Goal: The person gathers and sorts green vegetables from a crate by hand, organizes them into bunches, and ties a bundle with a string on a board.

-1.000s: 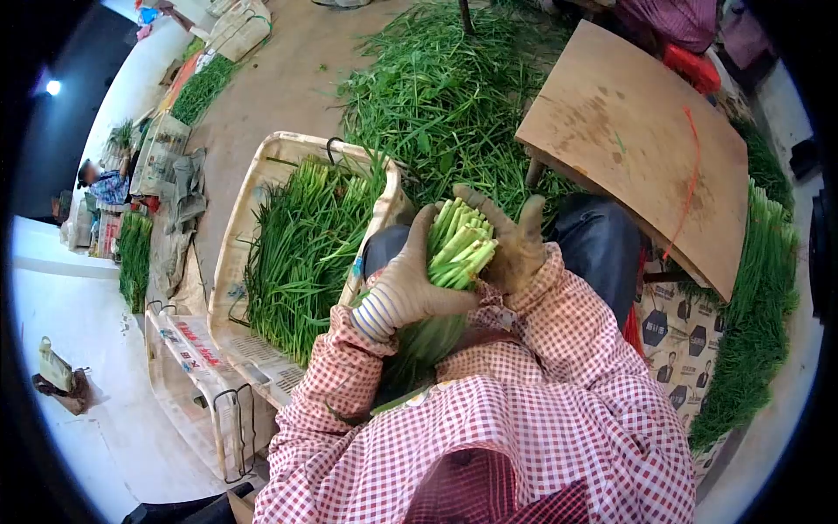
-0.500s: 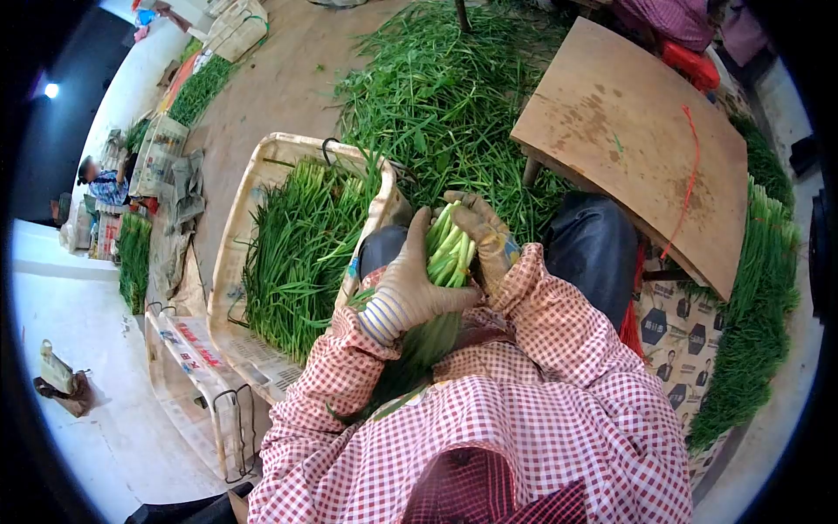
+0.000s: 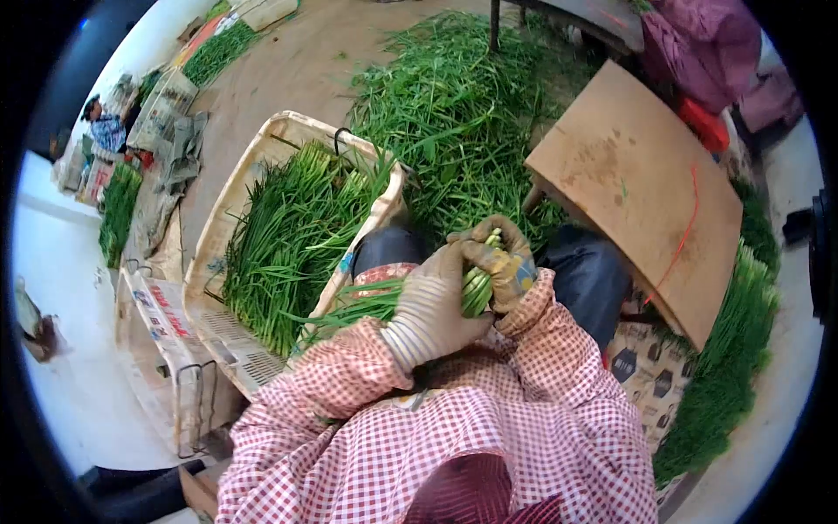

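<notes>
Largest, on the floor ahead of us, lies a broad heap of loose, tangled green leaves (image 3: pixel 445 140). By our right knee stands a low table with a tan, square wooden top (image 3: pixel 628 166); by our left knee, a cream plastic crate (image 3: pixel 209 310) is packed with similar greens. Below the table's edge we see a beige printed sheet with dark hexagons (image 3: pixel 648 368).

The bunch of long green leaves with pale stems (image 3: pixel 478 293) is between our hands above our lap, its leafy end trailing left toward the crate. Our left hand in a cream knit glove (image 3: pixel 436 301) has its fingers clamped around the stems; the fingers of our right hand in a stained tan glove (image 3: pixel 499 262) are curled tight about the pale ends.

We judge it light, fairly firm at the stems, limp and easily bruised along the leaves, perhaps slippery if damp. The stems, gripped together, look the safest hold.

Smallest is the writing: red characters on a pale panel (image 3: pixel 168 312) beside the crate and light marks inside the hexagons, all too small for us to read. We can make out no brand.
</notes>
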The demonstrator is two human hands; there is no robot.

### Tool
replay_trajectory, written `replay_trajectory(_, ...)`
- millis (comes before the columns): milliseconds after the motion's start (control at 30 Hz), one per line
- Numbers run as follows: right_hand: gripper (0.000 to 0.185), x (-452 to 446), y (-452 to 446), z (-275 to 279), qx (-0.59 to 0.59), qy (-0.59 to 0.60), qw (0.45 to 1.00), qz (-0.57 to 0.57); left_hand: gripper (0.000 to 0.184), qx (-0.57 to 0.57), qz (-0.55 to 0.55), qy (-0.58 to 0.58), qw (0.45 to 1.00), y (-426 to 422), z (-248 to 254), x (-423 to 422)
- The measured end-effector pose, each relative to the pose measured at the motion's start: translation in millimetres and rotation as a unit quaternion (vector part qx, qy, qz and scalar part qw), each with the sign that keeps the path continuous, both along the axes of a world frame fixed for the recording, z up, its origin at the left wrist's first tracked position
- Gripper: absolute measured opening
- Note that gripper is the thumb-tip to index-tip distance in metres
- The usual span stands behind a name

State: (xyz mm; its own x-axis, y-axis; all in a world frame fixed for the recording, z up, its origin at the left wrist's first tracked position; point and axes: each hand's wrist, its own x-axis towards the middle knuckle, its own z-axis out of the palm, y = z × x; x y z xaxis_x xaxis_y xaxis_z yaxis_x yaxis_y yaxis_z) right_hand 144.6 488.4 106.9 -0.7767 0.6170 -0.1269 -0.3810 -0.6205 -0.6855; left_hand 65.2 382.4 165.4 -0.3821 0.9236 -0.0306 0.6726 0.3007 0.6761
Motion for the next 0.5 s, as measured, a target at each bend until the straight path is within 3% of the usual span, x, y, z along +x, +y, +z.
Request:
replay_trajectory(67,0.019,-2.9,22.6,21.9,0.084,0.051,0.994,-0.054,0.075,0.159,-0.078,-0.141,0.974,2.5,22.5,-20.4)
replay_trajectory(100,0.021,1.4,38.0,52.8,0.123,0.016,0.991,-0.046,0.070,0.186,-0.079,-0.139,0.970,-0.2,40.7,-34.7)
replay_trajectory(133,0.021,6.2,50.0,83.6,0.099,0.057,0.991,-0.071,0.064,0.212,-0.081,-0.137,0.964,-7.1,59.3,-49.0)
replay_trajectory(167,0.022,11.0,62.1,114.4,0.077,0.099,0.988,-0.094,0.057,0.300,-0.077,-0.156,0.938,-15.9,73.4,-59.8)
replay_trajectory(200,0.018,17.7,69.3,157.5,0.151,0.069,0.979,-0.116,0.050,0.389,-0.073,-0.171,0.902,-24.5,83.0,-71.8)
replay_trajectory(267,0.018,20.6,116.9,187.2,0.269,0.237,0.931,-0.059,0.040,0.463,0.014,-0.138,0.875,-54.6,85.4,-89.4)
replay_trajectory(333,0.018,25.3,154.7,186.3,0.311,0.295,0.894,-0.132,0.032,0.472,0.165,-0.148,0.853,-76.8,66.2,-101.2)
replay_trajectory(367,0.017,13.7,179.8,172.2,0.366,0.223,0.887,-0.172,0.027,0.467,0.241,-0.147,0.838,-76.1,56.9,-98.5)
replay_trajectory(400,0.019,-8.5,216.6,144.1,0.486,0.016,0.846,-0.218,0.027,0.458,0.286,-0.201,0.817,-68.9,55.9,-86.2)
replay_trajectory(433,0.021,-26.7,254.8,104.9,0.618,-0.182,0.724,-0.246,0.025,0.447,0.208,-0.180,0.851,-70.4,48.4,-78.2)
replay_trajectory(467,0.024,-41.7,267.8,84.1,0.655,-0.210,0.687,-0.235,0.024,0.442,0.126,-0.152,0.875,-67.8,40.2,-75.2)
replay_trajectory(500,0.026,-59.7,243.2,103.2,0.511,-0.076,0.850,-0.106,0.023,0.421,0.005,-0.168,0.891,-61.9,46.1,-76.8)
